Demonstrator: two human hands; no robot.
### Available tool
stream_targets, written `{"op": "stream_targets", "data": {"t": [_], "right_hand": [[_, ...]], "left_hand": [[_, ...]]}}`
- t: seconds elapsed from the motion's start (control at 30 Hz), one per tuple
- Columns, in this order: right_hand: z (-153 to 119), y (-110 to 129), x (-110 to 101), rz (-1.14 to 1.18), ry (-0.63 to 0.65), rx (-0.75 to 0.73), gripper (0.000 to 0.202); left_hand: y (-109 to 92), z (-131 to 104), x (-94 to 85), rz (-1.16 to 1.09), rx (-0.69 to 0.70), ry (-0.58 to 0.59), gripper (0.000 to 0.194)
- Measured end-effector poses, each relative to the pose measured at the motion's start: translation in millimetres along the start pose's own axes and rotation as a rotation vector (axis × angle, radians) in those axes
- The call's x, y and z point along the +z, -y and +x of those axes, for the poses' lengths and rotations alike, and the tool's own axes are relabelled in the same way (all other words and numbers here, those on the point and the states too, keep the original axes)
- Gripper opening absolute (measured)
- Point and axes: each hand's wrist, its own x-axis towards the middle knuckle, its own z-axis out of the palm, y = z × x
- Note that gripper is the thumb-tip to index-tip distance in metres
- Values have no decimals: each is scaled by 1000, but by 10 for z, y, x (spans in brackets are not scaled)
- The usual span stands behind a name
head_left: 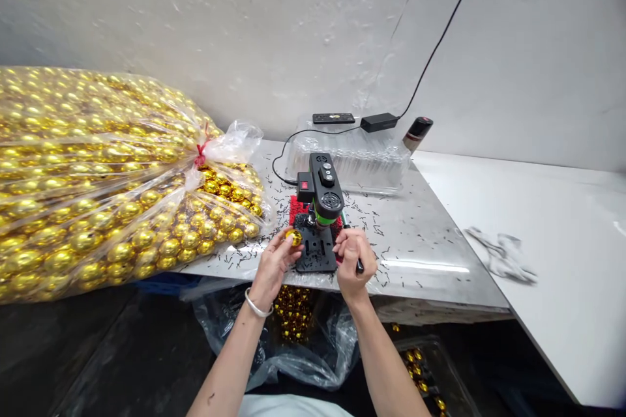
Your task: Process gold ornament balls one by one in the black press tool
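Observation:
Between the thumb and fingers of my left hand (274, 267) is a shiny gold ball (294, 238), held just left of a small black bench drill press (327, 192). My right hand (355, 262) is closed around the press's black lever handle (360, 266). Below the drill head lies a black slotted base plate (315, 251), strewn with dark shavings. The tip of the drill is hidden under the head. Something red (298, 208) sits beneath and behind the plate.
A huge clear bag of gold balls (122, 202) fills the left. Clear plastic trays (362, 163), a power adapter (379, 122) and a dark cylinder (417, 133) stand behind. Gloves (503, 254) lie right. An open plastic bag (313, 365) of gold balls hangs below the table edge.

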Motion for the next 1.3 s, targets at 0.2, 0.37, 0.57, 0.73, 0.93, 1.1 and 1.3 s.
{"op": "stream_targets", "data": {"t": [0.2,0.37,0.57,0.73,0.93,1.1,1.3], "right_hand": [[24,36,-46,-29,60,-37,28],[21,31,-46,-20,59,-54,30],[5,3,-51,-5,70,-65,28],[-23,0,-63,-21,84,-50,26],[-147,-126,-51,-12,82,-92,26],[-276,-303,-7,-58,59,-161,30],[-366,-443,18,-43,42,-179,30]], "left_hand": [[339,224,80,210,131,13,44],[443,335,33,756,370,35,37],[508,356,51,1172,700,56,31],[588,394,50,1219,779,69,29],[625,427,22,1189,799,69,28],[635,425,19,1199,781,59,27],[614,410,23,1205,772,79,28]]}}
